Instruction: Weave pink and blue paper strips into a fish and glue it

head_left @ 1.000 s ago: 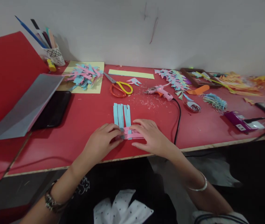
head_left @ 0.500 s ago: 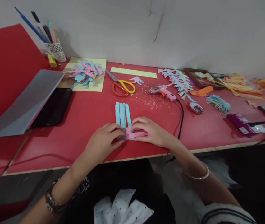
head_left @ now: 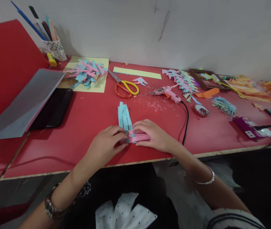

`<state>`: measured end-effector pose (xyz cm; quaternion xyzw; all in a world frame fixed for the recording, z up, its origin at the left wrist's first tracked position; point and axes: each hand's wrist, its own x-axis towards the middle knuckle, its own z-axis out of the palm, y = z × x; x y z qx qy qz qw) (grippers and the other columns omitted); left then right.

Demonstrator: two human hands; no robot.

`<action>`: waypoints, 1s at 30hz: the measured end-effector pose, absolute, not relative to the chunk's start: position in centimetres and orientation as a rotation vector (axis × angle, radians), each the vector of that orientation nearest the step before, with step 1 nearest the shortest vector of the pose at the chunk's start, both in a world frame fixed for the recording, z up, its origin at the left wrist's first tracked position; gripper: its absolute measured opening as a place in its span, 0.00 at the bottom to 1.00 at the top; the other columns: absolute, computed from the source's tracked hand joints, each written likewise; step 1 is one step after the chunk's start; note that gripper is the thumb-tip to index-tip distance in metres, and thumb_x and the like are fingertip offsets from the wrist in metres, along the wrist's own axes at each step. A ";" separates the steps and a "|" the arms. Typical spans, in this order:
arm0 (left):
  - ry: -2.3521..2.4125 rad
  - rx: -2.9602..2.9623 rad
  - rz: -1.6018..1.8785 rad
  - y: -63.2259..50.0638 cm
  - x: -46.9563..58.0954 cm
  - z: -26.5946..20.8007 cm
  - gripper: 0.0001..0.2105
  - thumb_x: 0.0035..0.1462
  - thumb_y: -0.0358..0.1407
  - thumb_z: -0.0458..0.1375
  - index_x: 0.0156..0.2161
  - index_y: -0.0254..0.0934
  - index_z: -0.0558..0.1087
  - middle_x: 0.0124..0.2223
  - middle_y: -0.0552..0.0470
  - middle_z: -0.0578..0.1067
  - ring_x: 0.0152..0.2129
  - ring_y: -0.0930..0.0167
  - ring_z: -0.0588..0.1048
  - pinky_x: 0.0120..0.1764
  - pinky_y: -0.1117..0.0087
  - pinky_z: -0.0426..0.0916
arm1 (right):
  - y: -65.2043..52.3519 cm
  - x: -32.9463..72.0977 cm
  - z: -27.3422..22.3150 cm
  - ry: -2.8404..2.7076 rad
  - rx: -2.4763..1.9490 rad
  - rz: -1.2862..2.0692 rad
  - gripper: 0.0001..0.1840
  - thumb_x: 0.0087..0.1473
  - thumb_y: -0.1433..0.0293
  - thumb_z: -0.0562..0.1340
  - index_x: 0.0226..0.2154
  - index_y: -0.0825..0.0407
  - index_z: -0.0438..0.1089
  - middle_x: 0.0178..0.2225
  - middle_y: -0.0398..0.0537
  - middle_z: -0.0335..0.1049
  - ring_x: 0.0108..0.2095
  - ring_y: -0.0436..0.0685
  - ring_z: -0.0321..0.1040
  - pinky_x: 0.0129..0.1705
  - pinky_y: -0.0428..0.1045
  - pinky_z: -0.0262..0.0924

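Blue paper strips (head_left: 125, 119) are found crossed by pink strips (head_left: 140, 137) at the 6 o'clock edge of the desk (head_left: 97, 108). From the crossing, the blue ends are directed toward 12 o'clock, unevenly and partly overlapped; the pink ends are directed toward 3 o'clock. At 9 o'clock, the crossing is pinched by the left hand (head_left: 108, 143), its grip closed with fingertips pressed at the overlap. At 3 o'clock, the pink ends are flanked by the curved fingers and thumb of the right hand (head_left: 153, 136); whether they are squeezed there cannot be told. Handling is judged as follows: the strips are very light, thin and limp, easily creased or torn, and readily skewed by slight drag. Hold is best taken flat at the crossing, with light fingertip pressure; the loose blue ends are best not tugged. A glue gun (head_left: 166, 93) is noted at 1 o'clock and scissors (head_left: 127, 87) at 12 o'clock, both untouched.
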<state>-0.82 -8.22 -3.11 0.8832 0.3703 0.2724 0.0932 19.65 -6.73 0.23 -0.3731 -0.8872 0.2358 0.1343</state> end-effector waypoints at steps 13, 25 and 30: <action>1.128 2.633 0.794 -8.3 -0.8 -3.2 0.04 0.53 0.33 0.55 0.32 0.36 0.72 0.36 0.49 0.74 0.31 0.68 0.70 0.32 0.68 0.68 | -6.1 19.8 0.4 -2.661 -1.035 0.663 0.11 0.50 0.65 0.61 0.37 0.53 0.67 0.42 0.50 0.65 0.43 0.55 0.59 0.46 0.51 0.53; 1.143 2.655 0.770 -8.3 -0.7 -2.9 0.05 0.54 0.34 0.54 0.31 0.36 0.72 0.36 0.49 0.73 0.31 0.69 0.71 0.32 0.69 0.68 | -5.9 19.4 0.2 -2.677 -1.028 0.613 0.13 0.49 0.64 0.62 0.37 0.53 0.67 0.41 0.50 0.65 0.42 0.55 0.59 0.45 0.51 0.53; 1.143 2.663 0.771 -8.4 -0.8 -2.9 0.07 0.55 0.35 0.53 0.33 0.37 0.72 0.36 0.49 0.74 0.31 0.69 0.71 0.32 0.69 0.68 | -5.8 19.8 0.3 -2.675 -0.988 0.680 0.11 0.51 0.64 0.60 0.38 0.52 0.67 0.42 0.49 0.64 0.43 0.55 0.58 0.47 0.51 0.53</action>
